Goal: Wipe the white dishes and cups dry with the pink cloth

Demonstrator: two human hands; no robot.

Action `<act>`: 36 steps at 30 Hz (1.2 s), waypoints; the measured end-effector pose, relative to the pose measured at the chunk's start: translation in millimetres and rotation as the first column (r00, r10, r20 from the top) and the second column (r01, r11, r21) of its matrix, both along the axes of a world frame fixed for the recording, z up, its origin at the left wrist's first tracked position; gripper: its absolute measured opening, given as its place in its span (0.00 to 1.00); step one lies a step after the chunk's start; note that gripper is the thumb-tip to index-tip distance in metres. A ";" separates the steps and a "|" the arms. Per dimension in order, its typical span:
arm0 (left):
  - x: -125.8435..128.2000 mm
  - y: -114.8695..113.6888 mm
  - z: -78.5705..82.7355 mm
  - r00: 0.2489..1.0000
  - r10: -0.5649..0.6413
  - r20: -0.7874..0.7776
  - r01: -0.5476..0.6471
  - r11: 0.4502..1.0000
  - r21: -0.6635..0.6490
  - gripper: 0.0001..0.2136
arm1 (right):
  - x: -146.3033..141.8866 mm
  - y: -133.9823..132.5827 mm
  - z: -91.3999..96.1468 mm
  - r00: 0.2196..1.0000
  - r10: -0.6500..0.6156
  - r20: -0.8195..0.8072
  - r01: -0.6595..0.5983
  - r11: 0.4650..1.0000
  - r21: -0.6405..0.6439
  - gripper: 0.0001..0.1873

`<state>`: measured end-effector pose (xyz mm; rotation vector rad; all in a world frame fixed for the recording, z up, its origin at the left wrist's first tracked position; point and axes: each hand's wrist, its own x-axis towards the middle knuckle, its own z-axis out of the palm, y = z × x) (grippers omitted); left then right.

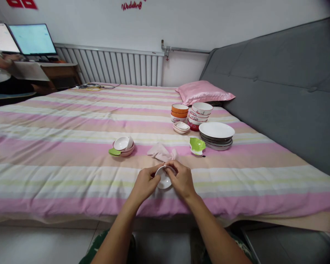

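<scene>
A small white bowl (164, 181) is held between both hands, just above the front of the striped bed. My left hand (147, 183) grips its left rim, thumb on the inside. On the opposite side my right hand (182, 179) pinches the rim, its fingers reaching into the bowl. Right behind the hands lies a crumpled pale pink cloth (161, 151). To the left, a white bowl (122, 143) rests in stacked pink dishes (129, 151) beside a green leaf-shaped piece (114, 152). A green leaf-shaped dish (197, 145) sits to the right of the cloth.
Toward the right stand a stack of plates (216, 130), orange bowls (179, 109), patterned white bowls (202, 108) and small dishes (181, 127). Behind them are a pink pillow (205, 91) and a grey headboard (280, 69). A person (0, 68) sits at a desk with monitors (33, 39), far left.
</scene>
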<state>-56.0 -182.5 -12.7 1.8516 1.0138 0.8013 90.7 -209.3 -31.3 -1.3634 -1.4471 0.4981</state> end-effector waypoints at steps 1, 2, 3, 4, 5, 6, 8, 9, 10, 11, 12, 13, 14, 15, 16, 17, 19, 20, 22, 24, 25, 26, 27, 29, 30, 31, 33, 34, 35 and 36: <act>0.6 -0.3 0.4 1.000 0.008 0.002 -0.008 1.000 -0.006 0.23 | -0.3 0.3 0.4 1.000 -0.004 -0.017 0.004 1.000 0.000 0.07; 1.6 -0.6 1.0 1.000 0.019 0.009 -0.019 1.000 -0.015 0.24 | -0.5 1.0 0.5 0.999 -0.012 -0.047 0.012 1.000 -0.001 0.07; 2.7 -0.9 1.6 0.999 0.034 0.021 -0.034 0.999 -0.027 0.24 | -0.8 2.2 0.2 0.996 -0.025 -0.089 0.025 1.000 -0.003 0.06; 4.1 -1.2 2.2 0.998 0.053 0.037 -0.052 0.998 -0.040 0.25 | -0.9 3.8 -0.4 0.989 -0.043 -0.143 0.042 0.999 -0.008 0.06; 5.6 -1.5 2.7 0.996 0.071 0.055 -0.068 0.996 -0.054 0.24 | -1.0 5.7 -1.5 0.976 -0.065 -0.207 0.063 0.998 -0.017 0.06; 7.0 -1.8 3.0 0.994 0.085 0.075 -0.080 0.995 -0.067 0.24 | -1.0 8.0 -3.0 0.956 -0.090 -0.278 0.084 0.996 -0.032 0.07; 9.8 -2.4 2.6 0.988 0.100 0.120 -0.088 0.991 -0.103 0.23 | -0.9 12.5 -6.9 0.894 -0.142 -0.425 0.123 0.990 -0.073 0.09; 11.1 -2.6 1.9 0.984 0.101 0.148 -0.082 0.988 -0.129 0.24 | -0.8 14.5 -8.9 0.855 -0.166 -0.492 0.136 0.986 -0.097 0.10; 12.2 -2.7 1.0 0.979 0.095 0.179 -0.068 0.986 -0.154 0.26 | -0.8 16.0 -10.8 0.816 -0.184 -0.548 0.141 0.983 -0.121 0.12; 13.1 -2.9 0.0 0.973 0.088 0.212 -0.051 0.983 -0.175 0.27 | -0.8 17.1 -12.4 0.783 -0.198 -0.590 0.140 0.980 -0.143 0.13; 13.9 -2.9 -0.9 0.967 0.078 0.244 -0.032 0.982 -0.187 0.28 | -0.9 17.8 -13.4 0.758 -0.206 -0.619 0.136 0.978 -0.160 0.14; 14.6 -3.0 -1.5 0.960 0.064 0.274 -0.011 0.982 -0.190 0.29 | -1.0 17.9 -14.0 0.743 -0.210 -0.635 0.130 0.977 -0.171 0.14; 15.0 -3.1 -1.7 0.953 0.046 0.300 0.011 0.983 -0.186 0.28 | -1.1 17.8 -13.9 0.737 -0.211 -0.642 0.125 0.976 -0.177 0.15; 15.3 -3.2 -1.5 0.948 0.030 0.317 0.029 0.983 -0.179 0.28 | -1.1 17.4 -13.5 0.735 -0.211 -0.644 0.124 0.976 -0.178 0.15; 15.5 -3.4 -0.8 0.945 0.015 0.326 0.045 0.984 -0.175 0.28 | -1.0 17.0 -12.7 0.736 -0.211 -0.643 0.127 0.976 -0.175 0.15; 15.5 -3.7 0.2 0.946 0.004 0.325 0.055 0.983 -0.173 0.28 | -0.8 16.6 -11.8 0.739 -0.211 -0.640 0.133 0.977 -0.169 0.15; 15.2 -4.2 2.7 0.951 -0.013 0.309 0.069 0.983 -0.172 0.28 | 0.1 16.0 -10.2 0.748 -0.210 -0.630 0.143 0.977 -0.155 0.15; 14.9 -4.3 3.8 0.953 -0.020 0.302 0.075 0.982 -0.171 0.27 | 0.7 15.9 -9.7 0.755 -0.207 -0.622 0.148 0.978 -0.146 0.15; 14.0 -4.4 4.9 0.953 -0.037 0.300 0.091 0.981 -0.170 0.27 | 2.1 15.6 -9.3 0.779 -0.200 -0.594 0.154 0.980 -0.128 0.14; 12.8 -4.0 4.5 0.951 -0.056 0.303 0.111 0.980 -0.167 0.27 | 3.4 15.1 -9.1 0.808 -0.194 -0.556 0.161 0.981 -0.109 0.14; 12.1 -3.7 4.0 0.951 -0.068 0.303 0.122 0.979 -0.164 0.26 | 4.0 14.7 -8.8 0.821 -0.190 -0.538 0.162 0.982 -0.100 0.14; 11.3 -3.5 3.6 0.950 -0.080 0.301 0.133 0.978 -0.160 0.26 | 4.6 14.2 -8.4 0.833 -0.184 -0.521 0.160 0.983 -0.091 0.14; 10.4 -3.4 3.5 0.949 -0.093 0.300 0.145 0.977 -0.158 0.26 | 5.0 13.6 -7.7 0.844 -0.176 -0.507 0.154 0.984 -0.085 0.13; 8.7 -3.5 4.4 0.947 -0.119 0.297 0.171 0.973 -0.153 0.26 | 5.6 12.3 -5.9 0.864 -0.163 -0.477 0.142 0.987 -0.080 0.13; 7.8 -3.8 5.5 0.947 -0.132 0.294 0.182 0.972 -0.150 0.25 | 5.8 11.7 -5.1 0.874 -0.157 -0.459 0.137 0.988 -0.078 0.12; 6.9 -4.1 6.8 0.947 -0.142 0.288 0.190 0.971 -0.146 0.24 | 5.9 11.0 -4.3 0.885 -0.151 -0.439 0.131 0.988 -0.075 0.12; 5.0 -4.7 9.8 0.952 -0.152 0.267 0.194 0.971 -0.139 0.22 | 6.1 9.7 -3.6 0.910 -0.136 -0.393 0.118 0.991 -0.068 0.11; 4.0 -4.8 11.1 0.956 -0.153 0.251 0.191 0.972 -0.136 0.22 | 6.0 9.0 -3.5 0.922 -0.124 -0.367 0.108 0.992 -0.064 0.10; 3.0 -4.9 12.2 0.961 -0.153 0.231 0.187 0.974 -0.132 0.21 | 5.9 8.3 -3.6 0.934 -0.109 -0.339 0.095 0.994 -0.059 0.09; 1.9 -4.9 13.0 0.966 -0.154 0.207 0.182 0.975 -0.123 0.21 | 5.6 7.4 -3.7 0.946 -0.093 -0.309 0.081 0.995 -0.054 0.09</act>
